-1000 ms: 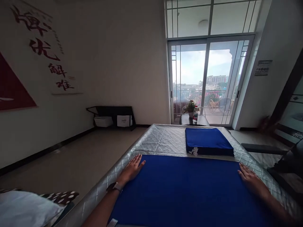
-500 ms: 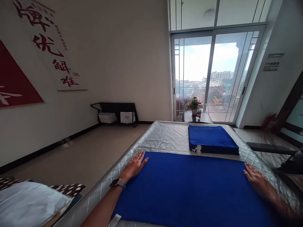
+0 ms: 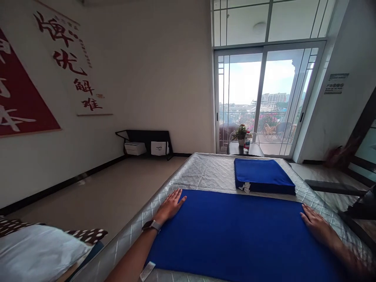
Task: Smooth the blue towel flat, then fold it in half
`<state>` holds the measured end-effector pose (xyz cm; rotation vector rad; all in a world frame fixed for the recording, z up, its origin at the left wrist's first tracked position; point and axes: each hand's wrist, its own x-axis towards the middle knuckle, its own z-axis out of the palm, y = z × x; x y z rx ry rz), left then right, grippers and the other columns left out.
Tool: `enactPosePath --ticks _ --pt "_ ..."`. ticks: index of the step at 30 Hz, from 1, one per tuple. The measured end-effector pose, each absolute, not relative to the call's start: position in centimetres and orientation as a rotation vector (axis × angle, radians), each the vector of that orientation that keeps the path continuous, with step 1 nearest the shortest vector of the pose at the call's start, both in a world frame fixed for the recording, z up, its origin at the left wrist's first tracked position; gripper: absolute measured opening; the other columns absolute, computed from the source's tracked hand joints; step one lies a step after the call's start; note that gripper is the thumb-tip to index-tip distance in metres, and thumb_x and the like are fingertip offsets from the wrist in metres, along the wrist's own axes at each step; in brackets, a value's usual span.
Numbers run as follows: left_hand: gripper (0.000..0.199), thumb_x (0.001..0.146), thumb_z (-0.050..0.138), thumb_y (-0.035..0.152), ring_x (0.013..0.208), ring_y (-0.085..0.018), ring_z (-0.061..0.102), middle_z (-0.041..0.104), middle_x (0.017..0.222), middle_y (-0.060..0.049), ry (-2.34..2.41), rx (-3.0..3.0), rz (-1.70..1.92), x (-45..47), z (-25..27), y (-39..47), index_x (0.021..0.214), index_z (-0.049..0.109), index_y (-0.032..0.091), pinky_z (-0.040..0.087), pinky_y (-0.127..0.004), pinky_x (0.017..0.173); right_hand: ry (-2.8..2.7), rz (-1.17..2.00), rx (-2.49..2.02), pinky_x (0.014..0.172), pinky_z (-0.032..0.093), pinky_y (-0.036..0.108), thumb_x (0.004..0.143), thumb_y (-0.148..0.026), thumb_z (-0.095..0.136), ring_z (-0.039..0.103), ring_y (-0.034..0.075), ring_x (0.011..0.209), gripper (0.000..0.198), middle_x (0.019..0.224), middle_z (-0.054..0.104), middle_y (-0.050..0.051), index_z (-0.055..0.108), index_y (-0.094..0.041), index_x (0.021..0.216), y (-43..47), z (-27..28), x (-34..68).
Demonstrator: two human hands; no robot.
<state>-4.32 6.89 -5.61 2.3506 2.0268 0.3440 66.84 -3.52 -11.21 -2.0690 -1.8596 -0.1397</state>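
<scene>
A blue cloth (image 3: 232, 235) lies spread flat on the silvery quilted table cover (image 3: 205, 168), a white label (image 3: 147, 271) sticking out at its near left corner. Flat on the cloth's far left corner rests my left hand (image 3: 169, 205), fingers stretched out, a watch (image 3: 152, 225) on its wrist. My right hand (image 3: 319, 225) lies along the right edge, its fingers straight and touching the far right corner. Beyond the cloth sits a neat stack of folded blue cloths (image 3: 263, 174) with white labels at its near left corner.
White fabric (image 3: 41, 252) and a brown dotted cloth (image 3: 88, 235) lie at the lower left. Behind the table, a small dark table (image 3: 232, 149) holds a potted plant (image 3: 241, 133) and a bottle (image 3: 246, 143). A black rack (image 3: 147, 137) with white boxes stands by the wall.
My view has shifted slightly, so the room appears a little lower and further right. Both hands stay flat at the cloth's edges, and the cloth looks the same.
</scene>
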Motion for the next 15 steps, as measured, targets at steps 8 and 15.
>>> enactPosePath --ticks 8,15 --pt "0.071 0.1 0.027 0.058 0.148 -0.027 0.027 0.032 0.159 -0.014 2.024 2.346 0.413 -4.3 -5.66 6.92 0.152 0.037 0.01 0.022 -0.042 0.121 -1.865 -0.147 -2.065 0.121 0.025 0.044 0.091 -0.055 0.024 0.029 0.025 0.146 0.075 0.157 0.037 0.011 0.039 -0.01 0.15 -3.42 -11.12 66.71" --pt "0.073 0.1 0.022 0.059 0.149 -0.025 0.024 0.028 0.161 -0.015 2.016 2.344 0.372 -4.34 -5.66 6.87 0.153 0.034 0.009 0.019 -0.041 0.121 -1.888 -0.152 -2.071 0.121 0.024 0.043 0.089 -0.052 0.026 0.032 0.024 0.145 0.073 0.155 0.04 0.011 0.044 -0.011 0.147 -3.04 -11.28 66.9"
